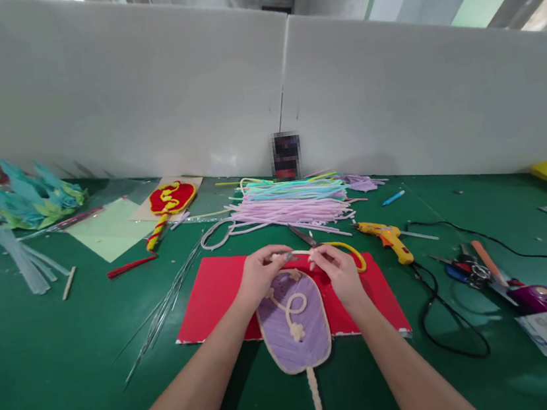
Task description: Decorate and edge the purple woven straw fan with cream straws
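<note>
My left hand [265, 274] and my right hand [337, 269] are both closed in a pinch on a short cream pipe cleaner [301, 252], stretched between their fingertips. Just below lies a purple fan [309, 323] with a cream edge, cream flowers and a looped curl, its twisted cream handle [316, 399] pointing towards me. The fan's upper part rests on a red board [219, 291]; part of its top left edge is hidden by my left hand. Behind my right hand are scissors [360, 257] with a yellow handle and dark blades.
Behind the board lies a pile of pink and turquoise pipe cleaners [294, 209]. A yellow glue gun [387, 237] with a black cord is on the right, near pliers and tools [476, 273]. Thin wires [167, 311] and a red-yellow fan [173, 197] lie left. A white partition [139, 82] stands behind.
</note>
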{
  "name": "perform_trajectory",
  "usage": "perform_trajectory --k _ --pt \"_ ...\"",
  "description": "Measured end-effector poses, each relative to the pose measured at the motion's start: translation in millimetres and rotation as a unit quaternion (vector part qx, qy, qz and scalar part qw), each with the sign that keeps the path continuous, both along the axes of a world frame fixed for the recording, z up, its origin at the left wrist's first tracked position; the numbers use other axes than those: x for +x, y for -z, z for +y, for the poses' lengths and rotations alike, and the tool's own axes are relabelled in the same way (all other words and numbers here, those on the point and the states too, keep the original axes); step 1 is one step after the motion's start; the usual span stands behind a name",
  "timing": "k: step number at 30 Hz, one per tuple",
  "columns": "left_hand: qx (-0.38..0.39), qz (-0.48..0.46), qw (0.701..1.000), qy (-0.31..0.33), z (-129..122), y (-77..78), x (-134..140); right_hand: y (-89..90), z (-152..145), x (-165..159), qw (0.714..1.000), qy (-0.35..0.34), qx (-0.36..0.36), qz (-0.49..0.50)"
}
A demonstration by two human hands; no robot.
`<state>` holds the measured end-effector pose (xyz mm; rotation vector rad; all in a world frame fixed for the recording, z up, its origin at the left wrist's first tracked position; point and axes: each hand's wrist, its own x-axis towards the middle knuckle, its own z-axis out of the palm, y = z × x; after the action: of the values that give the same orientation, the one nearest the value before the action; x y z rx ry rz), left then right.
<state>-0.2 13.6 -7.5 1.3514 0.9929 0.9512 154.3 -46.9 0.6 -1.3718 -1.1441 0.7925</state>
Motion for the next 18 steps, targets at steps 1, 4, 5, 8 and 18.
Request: perform_trajectory --k 1,4,5,8,18 --pt "0.002 0.003 1.0 -0.004 0.3 1.0 0.2 0.2 0.1 -0.2 1.0 -0.001 0.0 0.004" --pt "0.007 0.014 1.0 -0.019 0.1 2.4 0.7 0.0 -0.1 -1.1 1.0 -0.005 -0.001 0.013" --pt "0.007 0.017 1.0 -0.024 -0.2 2.4 0.7 -0.1 -0.2 -1.5 1.0 -0.007 -0.001 0.016" --pt "0.005 0.022 0.999 -0.026 -1.5 2.3 -0.1 0.3 -0.4 -2.0 1.0 -0.012 -0.002 0.024" --pt "0.017 0.051 0.998 -0.023 -3.6 3.8 -2.5 4.4 1.2 -2.0 1.0 -0.008 0.0 0.03"
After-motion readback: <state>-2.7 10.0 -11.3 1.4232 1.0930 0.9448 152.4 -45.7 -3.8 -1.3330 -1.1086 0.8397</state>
